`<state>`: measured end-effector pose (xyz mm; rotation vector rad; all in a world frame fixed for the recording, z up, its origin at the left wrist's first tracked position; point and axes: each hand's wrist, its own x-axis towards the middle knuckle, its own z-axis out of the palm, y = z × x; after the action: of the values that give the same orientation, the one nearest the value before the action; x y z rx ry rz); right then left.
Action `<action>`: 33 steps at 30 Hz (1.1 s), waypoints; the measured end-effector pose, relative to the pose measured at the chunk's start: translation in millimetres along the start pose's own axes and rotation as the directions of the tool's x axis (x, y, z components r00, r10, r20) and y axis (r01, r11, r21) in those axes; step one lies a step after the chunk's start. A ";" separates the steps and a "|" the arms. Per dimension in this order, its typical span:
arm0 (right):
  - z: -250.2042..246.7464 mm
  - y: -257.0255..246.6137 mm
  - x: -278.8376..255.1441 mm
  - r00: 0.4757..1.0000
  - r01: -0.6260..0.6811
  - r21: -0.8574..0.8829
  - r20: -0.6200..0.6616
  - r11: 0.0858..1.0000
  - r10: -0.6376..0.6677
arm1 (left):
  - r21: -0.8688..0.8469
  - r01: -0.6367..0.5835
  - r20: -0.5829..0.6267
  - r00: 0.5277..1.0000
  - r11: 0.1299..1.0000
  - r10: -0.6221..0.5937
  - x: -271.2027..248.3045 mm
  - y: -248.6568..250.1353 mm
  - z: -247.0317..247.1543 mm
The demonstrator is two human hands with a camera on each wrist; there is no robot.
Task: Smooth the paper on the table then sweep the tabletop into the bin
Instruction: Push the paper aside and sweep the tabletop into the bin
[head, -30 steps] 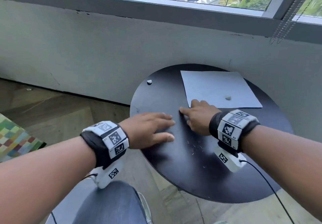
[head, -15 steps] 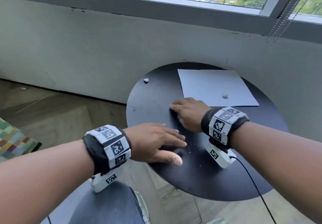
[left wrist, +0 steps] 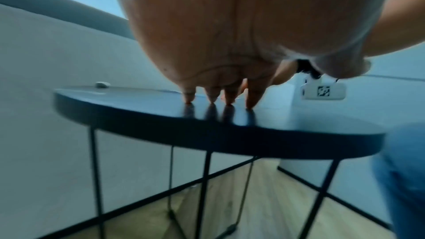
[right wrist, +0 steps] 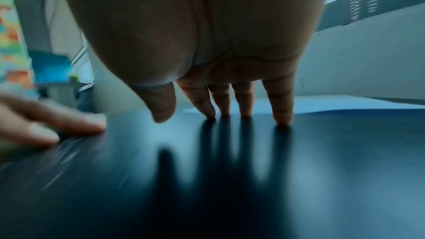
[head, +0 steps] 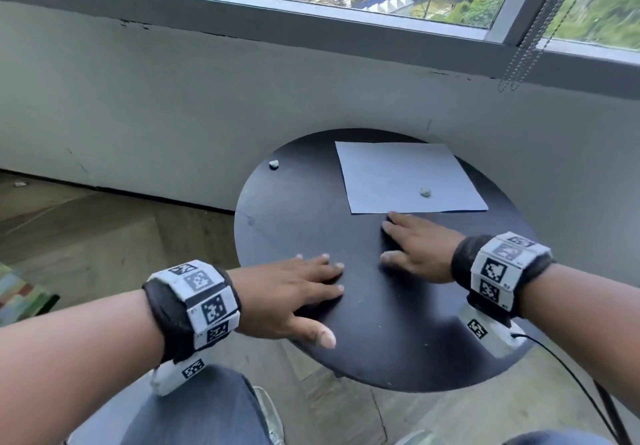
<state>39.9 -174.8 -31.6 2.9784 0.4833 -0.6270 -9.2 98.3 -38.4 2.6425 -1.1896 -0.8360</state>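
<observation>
- Round black table [head: 398,340] by the wall, under a window.
- Paper [head: 405,178] flat on the table's far right part; 1 small pale lump [head: 425,192] sits on it, a 2nd lump [head: 274,164] on the far left rim.
- Left hand [head: 294,292]: fingers straight, spread, tips touching the near-left tabletop, holding nothing.
- Right hand [head: 419,247]: fingers straight, tips on the tabletop just short of the paper's near edge.

Table top [head: 398,323]: dark, smooth, semi-gloss, mirrors fingers in wrist views. Table legs [left wrist: 204,188]: thin black metal rods. Paper [head: 398,174] far right: pale, matt, flat. Two small lumps [head: 425,192], [head: 274,164]: pale, rough-looking. Floor [head: 104,237]: wood planks, matt. Wall [head: 173,98]: painted, matt, chipped near sill. Wrist bands [head: 194,306]: black cloth w/ printed tags. Trousers [head: 194,410]: blue denim.
</observation>
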 end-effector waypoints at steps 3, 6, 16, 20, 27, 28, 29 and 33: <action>17.1 -27.2 -30.0 0.987 0.124 0.009 0.101 0.992 -0.124 | -0.055 0.052 -0.159 0.986 0.997 -0.060 7.0 0.6 -12.0; 13.6 -43.1 -54.8 0.951 0.274 0.138 0.111 0.952 -0.289 | -0.053 0.270 -0.213 0.937 0.961 -0.275 25.5 -11.7 -24.0; 15.6 -12.2 -32.3 0.999 -0.004 0.046 0.046 0.999 0.002 | 0.074 -0.032 -0.111 0.993 0.997 0.041 28.1 18.5 -24.2; 25.8 -39.6 -62.4 0.952 0.301 0.068 0.031 0.951 -0.304 | 0.047 0.133 -0.265 0.957 0.990 -0.116 41.8 14.1 -32.6; 14.7 42.0 -60.8 0.974 -0.200 0.312 -0.036 0.929 0.222 | 0.039 -0.010 -0.028 1.000 0.999 0.011 52.3 30.1 -26.1; 19.3 53.2 -57.9 0.957 -0.281 0.262 0.002 0.923 0.291 | 0.033 -0.047 -0.078 0.996 0.998 0.050 51.5 34.3 -28.3; 24.8 57.8 -56.7 0.948 -0.316 0.218 0.030 0.923 0.317 | 0.042 -0.064 -0.131 0.989 0.997 0.069 52.0 37.9 -30.6; 40.8 9.7 -70.6 0.981 -0.180 0.162 0.102 0.970 0.165 | 0.023 0.029 -0.242 0.970 0.999 -0.023 67.4 40.8 -37.1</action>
<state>-34.0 -209.6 -40.7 3.0880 0.1693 -0.8163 20.1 17.8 -23.1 2.6905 -1.1124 -0.4846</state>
